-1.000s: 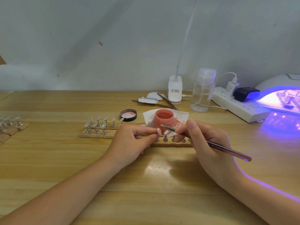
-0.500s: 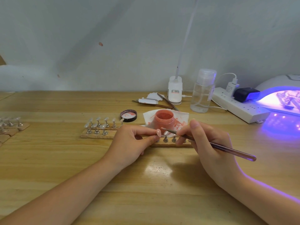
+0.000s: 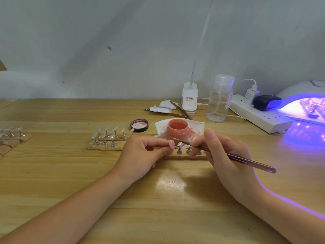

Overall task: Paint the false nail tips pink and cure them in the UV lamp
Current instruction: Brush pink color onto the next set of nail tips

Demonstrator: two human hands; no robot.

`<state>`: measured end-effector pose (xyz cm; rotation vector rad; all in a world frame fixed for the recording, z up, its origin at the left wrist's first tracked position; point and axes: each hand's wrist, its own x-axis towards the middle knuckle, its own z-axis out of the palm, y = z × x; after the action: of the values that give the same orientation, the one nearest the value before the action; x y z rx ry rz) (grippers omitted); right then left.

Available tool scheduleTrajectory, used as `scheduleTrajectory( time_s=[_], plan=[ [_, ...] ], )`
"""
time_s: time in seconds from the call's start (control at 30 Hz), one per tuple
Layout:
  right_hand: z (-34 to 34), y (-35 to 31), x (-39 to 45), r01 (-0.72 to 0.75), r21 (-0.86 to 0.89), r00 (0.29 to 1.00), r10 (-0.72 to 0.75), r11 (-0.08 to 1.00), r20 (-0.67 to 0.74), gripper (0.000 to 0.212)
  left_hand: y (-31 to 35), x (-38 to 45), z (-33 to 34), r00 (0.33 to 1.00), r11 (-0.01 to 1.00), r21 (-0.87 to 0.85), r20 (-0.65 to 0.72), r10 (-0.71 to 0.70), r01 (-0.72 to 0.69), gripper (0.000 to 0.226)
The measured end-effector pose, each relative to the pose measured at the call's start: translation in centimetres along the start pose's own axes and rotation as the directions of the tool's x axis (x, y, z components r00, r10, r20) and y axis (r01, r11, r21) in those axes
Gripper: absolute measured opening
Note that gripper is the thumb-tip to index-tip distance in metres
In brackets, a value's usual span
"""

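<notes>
both forearms extend forward from the lower corners and converge toward the centre. left hand (image 3: 140, 154): thumb and index finger pinched together, remaining fingers curled beneath. right hand (image 3: 226, 155): fingers curled in a pen-type grip, index finger raised and bent, wrist low.

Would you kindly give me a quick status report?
Left hand pinches pink tip. Right hand holds brush at it. Lamp lit. Nothing blocking.

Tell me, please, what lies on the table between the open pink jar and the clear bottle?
In the head view, between the pink jar and the clear bottle lies only the stained white tissue under the jar, then bare wooden table.
</notes>
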<state>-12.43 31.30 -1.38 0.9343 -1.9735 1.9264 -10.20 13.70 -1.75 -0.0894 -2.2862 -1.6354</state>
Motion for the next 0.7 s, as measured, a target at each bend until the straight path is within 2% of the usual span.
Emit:
scheduleTrajectory(
  time_s=[0.27, 0.47, 0.7],
  plan=[
    [-0.08, -0.21, -0.37, -0.013, 0.045, 1.000, 0.012, 0.999, 0.013, 0.040, 0.19, -0.09, 0.07, 1.000, 1.000, -0.003, -0.010, 0.002, -0.002, 0.015],
    [0.11, -0.26, 0.04, -0.011, -0.034, 0.999, 0.012, 0.999, 0.042, 0.034, 0.26, -0.13, 0.04, 1.000, 0.999, 0.033, -0.007, -0.004, 0.005, 0.011],
    [-0.10, -0.25, -0.45, -0.022, 0.050, 1.000, 0.021, 0.999, 0.022, 0.041, 0.48, -0.19, 0.04, 1.000, 1.000, 0.008, -0.014, -0.016, 0.016, 0.020]
  ],
)
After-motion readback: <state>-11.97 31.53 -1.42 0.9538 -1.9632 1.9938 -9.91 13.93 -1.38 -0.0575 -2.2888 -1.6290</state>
